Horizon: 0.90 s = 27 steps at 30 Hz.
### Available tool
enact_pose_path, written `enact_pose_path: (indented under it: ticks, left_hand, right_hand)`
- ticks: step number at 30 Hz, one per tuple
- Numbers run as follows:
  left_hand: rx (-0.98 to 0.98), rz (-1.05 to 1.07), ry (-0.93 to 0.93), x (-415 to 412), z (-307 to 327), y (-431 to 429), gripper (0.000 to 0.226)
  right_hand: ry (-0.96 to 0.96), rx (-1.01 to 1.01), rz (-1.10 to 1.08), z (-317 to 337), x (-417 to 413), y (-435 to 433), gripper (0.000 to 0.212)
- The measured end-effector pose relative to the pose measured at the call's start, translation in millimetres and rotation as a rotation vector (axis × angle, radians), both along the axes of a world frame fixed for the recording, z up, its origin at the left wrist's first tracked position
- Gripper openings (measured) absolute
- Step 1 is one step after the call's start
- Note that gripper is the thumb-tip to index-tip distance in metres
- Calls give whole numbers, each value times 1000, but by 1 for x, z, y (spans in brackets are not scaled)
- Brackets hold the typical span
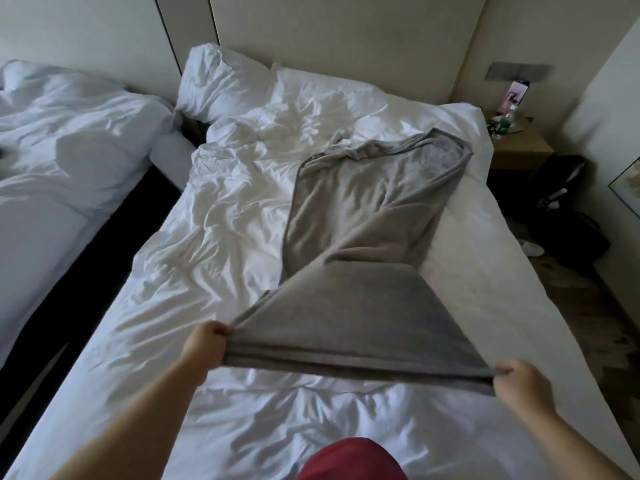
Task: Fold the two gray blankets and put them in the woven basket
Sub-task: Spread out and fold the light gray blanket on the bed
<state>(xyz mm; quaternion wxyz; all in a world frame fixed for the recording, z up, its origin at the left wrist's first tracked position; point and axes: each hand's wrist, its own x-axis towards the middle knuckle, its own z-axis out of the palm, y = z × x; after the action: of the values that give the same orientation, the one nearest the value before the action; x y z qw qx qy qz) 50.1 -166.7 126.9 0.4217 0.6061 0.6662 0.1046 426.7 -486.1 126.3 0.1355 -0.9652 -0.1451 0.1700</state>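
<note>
Head view, the only one:

- Progress: early. One gray blanket is in hand and not yet folded into a neat stack. The near edge shows a doubled layer, so I judge a first fold may be in, but I can't tell for sure.
- I can't pick out a second gray blanket as a separate item. The woven basket is not in view, so nothing is stowed yet. Left to do: finish this fold, do the other blanket, put both in the basket.
- Location: the blanket lies on the right half of the bed, over the rumpled white duvet. Its near end is lifted off the bed between the hands.
- Left hand holds the near-left corner, with the fingers curled and pinching the edge.
- Right hand holds the near-right corner with the same pinch.
- The edge between the hands is pulled taut.
- Orientation: the long axis runs from the person away toward the headboard, skewed a little right. The far end is bunched and wrinkled near the pillow end, on the nightstand side — it needs straightening before the next fold, by my read.
- A second bed sits on the left, apart from this one.
</note>
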Motion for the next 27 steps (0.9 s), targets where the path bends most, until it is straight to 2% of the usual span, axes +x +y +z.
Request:
enact_pose_path:
  ticks: [2, 3, 5, 7, 10, 13, 16, 18, 19, 21, 22, 24, 26, 27]
  left_hand:
    - [-156, 100, 79, -28, -38, -34, 21]
    - [-210, 114, 121, -40, -53, -49, 17]
    - [-304, 104, 217, -55, -72, -75, 17]
    - [-368, 143, 256, -58, -77, -86, 23]
    - [-415, 84, 191, -37, -59, -71, 29]
    - [-364, 157, -104, 7, -9, -30, 28]
    - [-356, 262, -504, 52, 69, 13, 23]
    - [-347, 206, -819, 70, 119, 37, 29]
    - [-302, 125, -915, 74, 139, 46, 30]
    - [-115, 24, -977, 74, 166, 59, 14]
    - [-23, 16, -975, 73, 166, 63, 11]
    - [32, 61, -869, 65, 137, 64, 12]
    - [-42, 135, -671, 50, 83, 52, 11]
    - [-115, 189, -546, 36, 49, 40, 20]
  right_hand:
    - [160, -236, 40, -36, -28, -30, 14]
    - [192, -260, 29, -50, -39, -43, 20]
    - [275, -263, 8, -69, -58, -64, 31]
    - [371, -268, -37, -70, -64, -65, 29]
    - [373, -45, -210, -53, -48, -40, 21]
    - [306, 248, -245, -7, -10, 15, 21]
    - [87, 638, -211, 75, 44, 69, 34]
    - [-110, 903, -157, 140, 73, 87, 47]
    - [-200, 1012, -122, 166, 81, 89, 48]
    - [-403, 1099, -88, 191, 93, 85, 44]
    - [-484, 1072, -113, 191, 92, 82, 42]
    - [-466, 915, -125, 158, 78, 71, 39]
    - [-298, 609, 5, 95, 56, 51, 34]
    - [-176, 436, 43, 62, 41, 35, 26]
